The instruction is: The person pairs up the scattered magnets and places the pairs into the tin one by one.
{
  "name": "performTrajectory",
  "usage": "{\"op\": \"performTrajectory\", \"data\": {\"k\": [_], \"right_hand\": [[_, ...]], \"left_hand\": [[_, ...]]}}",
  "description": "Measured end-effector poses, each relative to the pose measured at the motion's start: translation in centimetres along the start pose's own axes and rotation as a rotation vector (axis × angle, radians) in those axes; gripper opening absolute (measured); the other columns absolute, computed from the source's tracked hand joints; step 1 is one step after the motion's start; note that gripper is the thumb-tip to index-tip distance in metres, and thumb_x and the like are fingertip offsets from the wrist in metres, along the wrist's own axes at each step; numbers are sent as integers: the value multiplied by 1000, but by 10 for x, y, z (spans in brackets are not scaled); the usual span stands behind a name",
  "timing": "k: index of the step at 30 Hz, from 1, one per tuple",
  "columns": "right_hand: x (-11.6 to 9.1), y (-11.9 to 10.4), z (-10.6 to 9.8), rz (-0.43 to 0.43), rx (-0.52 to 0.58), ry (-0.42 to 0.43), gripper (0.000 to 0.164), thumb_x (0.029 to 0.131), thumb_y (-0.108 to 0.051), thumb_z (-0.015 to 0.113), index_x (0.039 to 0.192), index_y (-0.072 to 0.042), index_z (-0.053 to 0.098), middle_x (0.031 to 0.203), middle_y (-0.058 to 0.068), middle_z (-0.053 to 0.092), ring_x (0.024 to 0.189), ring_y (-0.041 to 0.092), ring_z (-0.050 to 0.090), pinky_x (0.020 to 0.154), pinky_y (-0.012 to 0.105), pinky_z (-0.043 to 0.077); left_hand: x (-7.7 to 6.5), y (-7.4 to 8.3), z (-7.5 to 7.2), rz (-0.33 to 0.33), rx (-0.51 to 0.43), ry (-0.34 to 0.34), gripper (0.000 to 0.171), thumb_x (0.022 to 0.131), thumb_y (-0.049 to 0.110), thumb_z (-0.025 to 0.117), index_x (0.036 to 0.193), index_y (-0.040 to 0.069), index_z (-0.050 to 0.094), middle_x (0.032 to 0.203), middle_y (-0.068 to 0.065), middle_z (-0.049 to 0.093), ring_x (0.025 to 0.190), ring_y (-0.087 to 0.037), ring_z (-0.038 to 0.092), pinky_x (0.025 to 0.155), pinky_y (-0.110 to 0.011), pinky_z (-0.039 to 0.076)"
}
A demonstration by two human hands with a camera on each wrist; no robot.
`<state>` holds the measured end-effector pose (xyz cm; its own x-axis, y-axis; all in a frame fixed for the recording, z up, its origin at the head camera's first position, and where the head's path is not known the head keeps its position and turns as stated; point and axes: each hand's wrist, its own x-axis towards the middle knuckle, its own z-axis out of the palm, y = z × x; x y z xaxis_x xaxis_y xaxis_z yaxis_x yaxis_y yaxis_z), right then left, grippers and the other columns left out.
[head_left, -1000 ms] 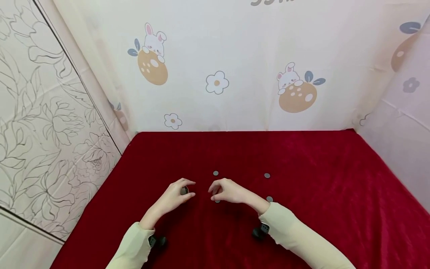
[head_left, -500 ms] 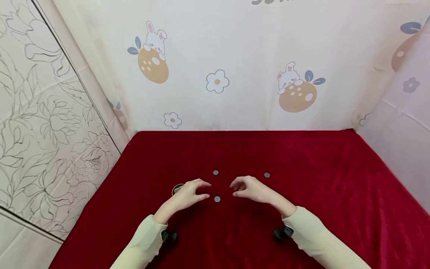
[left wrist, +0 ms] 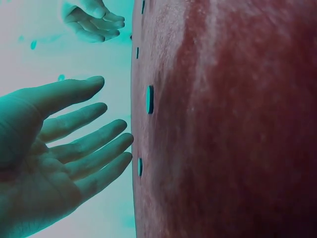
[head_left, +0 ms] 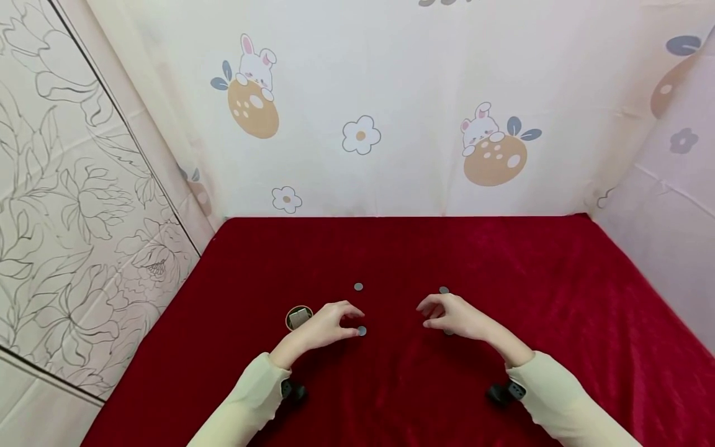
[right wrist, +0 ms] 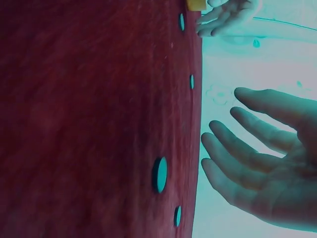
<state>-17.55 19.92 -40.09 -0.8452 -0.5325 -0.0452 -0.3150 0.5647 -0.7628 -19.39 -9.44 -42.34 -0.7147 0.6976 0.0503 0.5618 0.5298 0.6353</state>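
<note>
My left hand (head_left: 332,323) hovers over the red cloth with relaxed, spread fingers and holds nothing. Its thumb tip appears beside a small grey disc (head_left: 362,331) in the head view; the left wrist view shows that disc (left wrist: 149,99) apart from the fingers. A second disc (head_left: 359,287) lies farther back. My right hand (head_left: 460,318), likewise loose and holding nothing, is above two more discs, the back one (head_left: 444,290) and the front one (head_left: 449,333), both partly covered by it in the head view. Left of my left hand sits a round, dark, gold-rimmed container (head_left: 292,310) with a pale rectangular piece (head_left: 299,317) in it.
Red velvety cloth (head_left: 503,261) covers the table. A white printed curtain (head_left: 413,174) stands along the back edge, with further panels at the left and right. A yellow side of an object (right wrist: 196,5) shows at the top of the right wrist view.
Both hands have moved right, the right one farther, and the gap between them has widened. My left hand has come off the round container, uncovering it. The discs stay where they were.
</note>
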Motion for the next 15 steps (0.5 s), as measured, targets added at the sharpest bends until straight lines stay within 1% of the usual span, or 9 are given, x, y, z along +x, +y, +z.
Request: {"op": "performTrajectory", "data": {"k": [4, 7, 11, 15], "right_hand": [[-6, 4, -3, -25, -68, 4, 26, 77, -6, 65, 100, 3, 60, 96, 16, 60, 77, 22, 57, 61, 24, 47], [-10, 8, -6, -18, -110, -3, 24, 75, -5, 67, 97, 2, 61, 95, 14, 60, 81, 25, 56, 65, 24, 46], [-15, 13, -8, 7, -115, -15, 24, 74, -4, 68, 96, 2, 62, 94, 12, 61, 79, 24, 56, 64, 24, 46], [-16, 18, -9, 11, -101, -28, 25, 73, -3, 69, 95, 4, 62, 88, 10, 61, 74, 20, 56, 62, 23, 46]], "left_hand": [[4, 1, 4, 8, 15, -27, 27, 81, 14, 64, 105, 2, 61, 97, -6, 57, 89, -19, 55, 76, -28, 46], [8, 2, 6, 14, 25, -49, 27, 79, 14, 66, 104, 3, 62, 93, -5, 56, 86, -18, 56, 74, -24, 46], [13, 2, 10, 18, 48, -65, 27, 77, 13, 68, 102, 3, 63, 91, -4, 56, 83, -17, 55, 71, -20, 45], [15, 2, 13, 18, 68, -69, 26, 76, 10, 69, 100, 2, 63, 91, -5, 55, 82, -16, 55, 71, -20, 44]]}}
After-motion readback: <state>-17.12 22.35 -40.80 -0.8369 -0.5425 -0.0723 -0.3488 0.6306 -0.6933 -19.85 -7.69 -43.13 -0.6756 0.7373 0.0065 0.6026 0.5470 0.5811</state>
